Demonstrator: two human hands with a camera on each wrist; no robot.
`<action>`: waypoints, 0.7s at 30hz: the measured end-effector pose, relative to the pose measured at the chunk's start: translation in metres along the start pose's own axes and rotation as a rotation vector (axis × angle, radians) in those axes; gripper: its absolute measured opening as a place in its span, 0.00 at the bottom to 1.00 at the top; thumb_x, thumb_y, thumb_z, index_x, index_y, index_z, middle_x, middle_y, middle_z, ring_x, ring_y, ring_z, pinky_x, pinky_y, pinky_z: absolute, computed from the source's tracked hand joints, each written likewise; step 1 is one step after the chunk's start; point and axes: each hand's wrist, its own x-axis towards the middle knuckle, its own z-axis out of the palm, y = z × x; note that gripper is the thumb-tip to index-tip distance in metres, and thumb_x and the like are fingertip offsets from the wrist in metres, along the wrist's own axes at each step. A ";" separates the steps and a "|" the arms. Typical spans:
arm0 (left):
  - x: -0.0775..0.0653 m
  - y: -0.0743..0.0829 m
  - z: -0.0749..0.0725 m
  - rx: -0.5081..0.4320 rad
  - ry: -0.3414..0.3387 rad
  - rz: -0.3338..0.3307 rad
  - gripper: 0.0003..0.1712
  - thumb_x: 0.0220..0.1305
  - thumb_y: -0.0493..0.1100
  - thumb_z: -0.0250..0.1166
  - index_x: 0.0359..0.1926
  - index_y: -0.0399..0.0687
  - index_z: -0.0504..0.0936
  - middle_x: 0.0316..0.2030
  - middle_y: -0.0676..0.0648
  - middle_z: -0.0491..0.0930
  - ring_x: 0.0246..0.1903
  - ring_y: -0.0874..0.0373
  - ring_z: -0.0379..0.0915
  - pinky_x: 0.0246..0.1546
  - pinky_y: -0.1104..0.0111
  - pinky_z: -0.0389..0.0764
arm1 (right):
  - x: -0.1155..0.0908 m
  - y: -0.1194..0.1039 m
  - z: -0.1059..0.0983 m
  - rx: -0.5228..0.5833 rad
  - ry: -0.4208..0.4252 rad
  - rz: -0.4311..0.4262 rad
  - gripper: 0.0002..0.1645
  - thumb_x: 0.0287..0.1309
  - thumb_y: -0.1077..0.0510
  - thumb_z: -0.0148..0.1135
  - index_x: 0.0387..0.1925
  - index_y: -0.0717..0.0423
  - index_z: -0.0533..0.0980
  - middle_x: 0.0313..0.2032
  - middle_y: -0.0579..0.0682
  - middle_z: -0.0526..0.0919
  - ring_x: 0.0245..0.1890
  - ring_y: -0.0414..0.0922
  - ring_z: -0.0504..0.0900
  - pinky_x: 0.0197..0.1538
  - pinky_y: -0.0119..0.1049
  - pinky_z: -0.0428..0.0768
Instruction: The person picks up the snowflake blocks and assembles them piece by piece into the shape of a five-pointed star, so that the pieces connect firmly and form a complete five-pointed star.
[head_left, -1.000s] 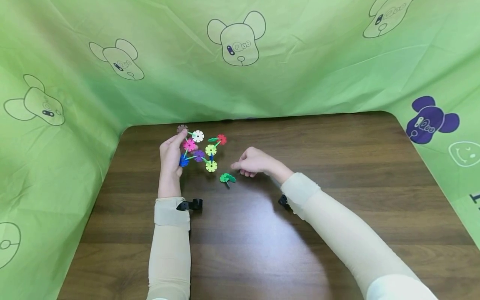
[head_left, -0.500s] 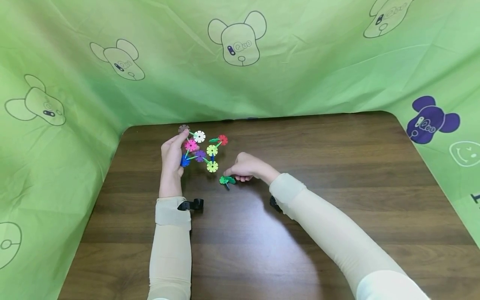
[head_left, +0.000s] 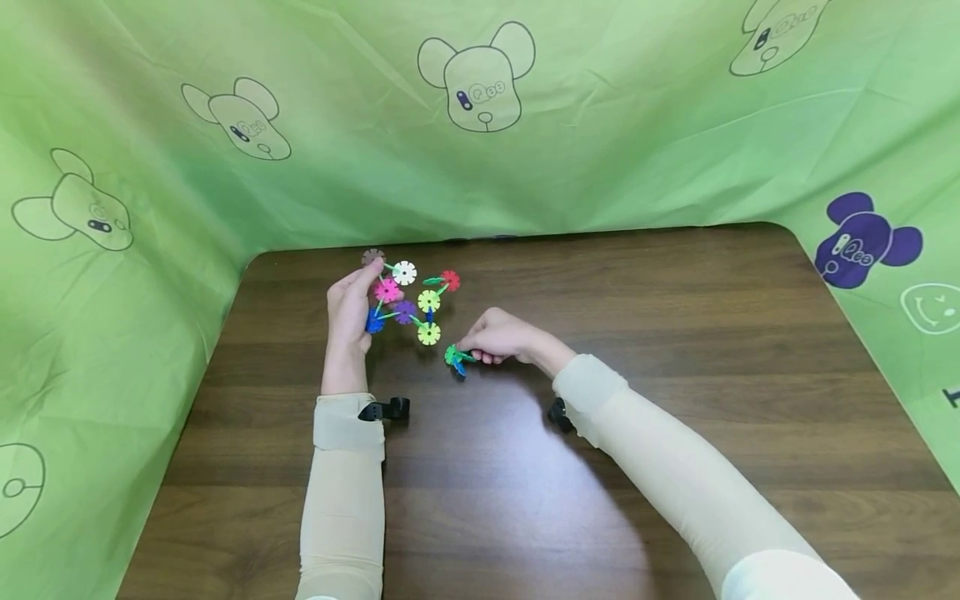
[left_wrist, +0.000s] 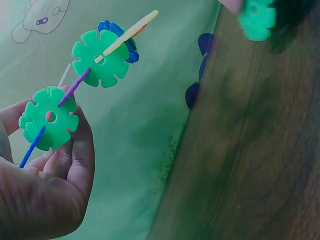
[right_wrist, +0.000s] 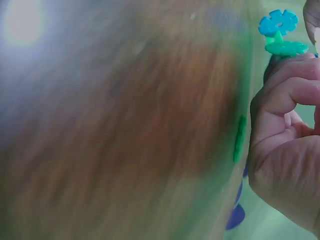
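My left hand (head_left: 349,310) holds an open zigzag of notched, flower-shaped plastic discs in the head view, among them a pink disc (head_left: 387,290), a white disc (head_left: 405,272) and a purple disc (head_left: 405,312). Seen in the left wrist view, the fingers (left_wrist: 80,165) curl behind a green disc (left_wrist: 47,118), joined to others seen edge-on. To the right, my right hand (head_left: 504,336) pinches a small cluster of green discs (head_left: 452,355) with a blue disc (head_left: 460,369) below. In the right wrist view that blue disc (right_wrist: 278,22) stands beyond the fingers; the fingertips are partly cut off.
Both hands work over a brown wood-grain table (head_left: 675,333). A green cloth (head_left: 615,133) printed with bear heads stands round its back and sides. Black wrist-camera mounts (head_left: 388,409) stick out from both cuffs.
My right hand has moved slightly left and down onto the small green cluster, which has turned to show its blue disc. The left hand and its disc zigzag have drifted slightly right.
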 end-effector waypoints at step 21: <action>-0.024 -0.020 0.068 -0.096 -0.321 -0.101 0.11 0.72 0.48 0.66 0.36 0.45 0.84 0.25 0.51 0.79 0.21 0.59 0.83 0.19 0.73 0.80 | -0.068 0.013 -0.085 0.361 0.454 -0.182 0.13 0.69 0.61 0.56 0.43 0.70 0.78 0.27 0.51 0.82 0.23 0.39 0.79 0.25 0.27 0.79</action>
